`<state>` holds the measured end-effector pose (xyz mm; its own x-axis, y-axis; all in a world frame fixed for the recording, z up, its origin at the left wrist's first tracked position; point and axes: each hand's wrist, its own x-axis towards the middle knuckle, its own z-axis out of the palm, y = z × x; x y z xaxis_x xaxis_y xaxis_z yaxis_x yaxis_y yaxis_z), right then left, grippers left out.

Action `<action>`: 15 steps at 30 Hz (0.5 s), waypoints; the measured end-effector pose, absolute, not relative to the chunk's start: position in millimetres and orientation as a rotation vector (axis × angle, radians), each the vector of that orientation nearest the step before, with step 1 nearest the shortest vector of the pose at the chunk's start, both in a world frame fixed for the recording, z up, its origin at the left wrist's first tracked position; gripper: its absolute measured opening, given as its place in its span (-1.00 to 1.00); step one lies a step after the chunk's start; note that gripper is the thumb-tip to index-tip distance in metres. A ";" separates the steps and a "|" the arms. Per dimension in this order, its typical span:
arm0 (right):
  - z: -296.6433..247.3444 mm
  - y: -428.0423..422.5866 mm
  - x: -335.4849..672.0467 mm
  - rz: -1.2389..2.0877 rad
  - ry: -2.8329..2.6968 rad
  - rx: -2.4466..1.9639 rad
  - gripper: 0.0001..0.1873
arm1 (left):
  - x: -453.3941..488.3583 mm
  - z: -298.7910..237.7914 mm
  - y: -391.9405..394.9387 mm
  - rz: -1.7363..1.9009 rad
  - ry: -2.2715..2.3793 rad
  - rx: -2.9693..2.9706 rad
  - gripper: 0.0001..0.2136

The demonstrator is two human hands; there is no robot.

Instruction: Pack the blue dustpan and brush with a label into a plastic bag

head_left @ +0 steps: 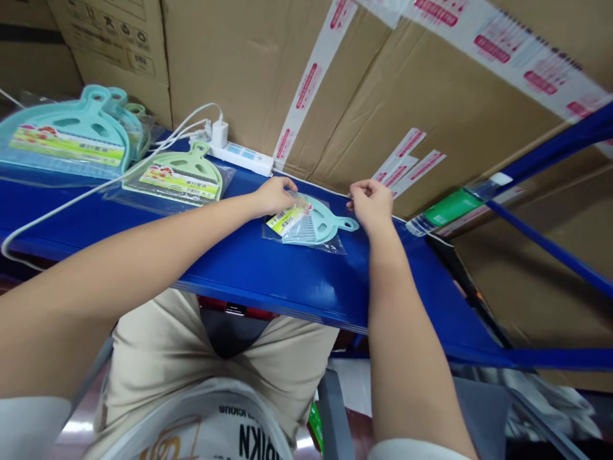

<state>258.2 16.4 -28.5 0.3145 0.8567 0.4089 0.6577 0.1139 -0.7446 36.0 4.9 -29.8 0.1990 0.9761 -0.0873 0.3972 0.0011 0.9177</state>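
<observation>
A mint-green dustpan [325,225] with a hole in its handle lies in a clear plastic bag [306,239] on the blue steel shelf [268,278], with a yellow-and-green label [286,220] at its left end. My left hand [274,196] pinches the bag's upper left part, above the label. My right hand [371,203] is curled, fingertips together, just right of the bag's top edge. Nothing shows between its fingers. Part of the dustpan's left end is hidden under the folded bag.
Bagged teal dustpans [67,131] and a pale green one [175,179] lie at the left of the shelf. A white power strip [242,158] with a charger and white cable sits behind them. Taped cardboard boxes [431,102] stand along the back.
</observation>
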 end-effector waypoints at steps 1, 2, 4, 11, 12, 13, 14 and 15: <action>-29.0 17.6 257.2 0.244 -1.440 -1.610 -0.93 | 36.8 -30.3 5.4 0.800 1.349 1.564 -0.66; -29.8 18.9 255.9 0.230 -1.473 -1.609 -0.93 | 37.5 -30.9 5.9 0.809 1.345 1.571 -0.65; -32.0 20.6 253.8 0.216 -1.519 -1.606 -0.93 | 38.6 -31.8 6.4 0.823 1.338 1.585 -0.64; -31.3 18.7 259.1 0.238 -1.567 -1.755 -0.94 | 39.8 -31.5 5.0 0.840 1.269 1.520 -0.70; -31.3 19.1 259.9 0.235 -1.572 -1.761 -0.92 | 40.0 -31.3 4.8 0.836 1.265 1.517 -0.70; -31.8 19.9 260.4 0.244 -1.571 -1.755 -0.92 | 40.4 -31.4 4.9 0.826 1.262 1.521 -0.69; -32.6 21.0 260.4 0.263 -1.565 -1.741 -0.92 | 40.9 -31.6 5.0 0.812 1.263 1.530 -0.68; -33.6 22.3 260.1 0.286 -1.554 -1.726 -0.92 | 41.5 -31.9 5.4 0.796 1.265 1.543 -0.67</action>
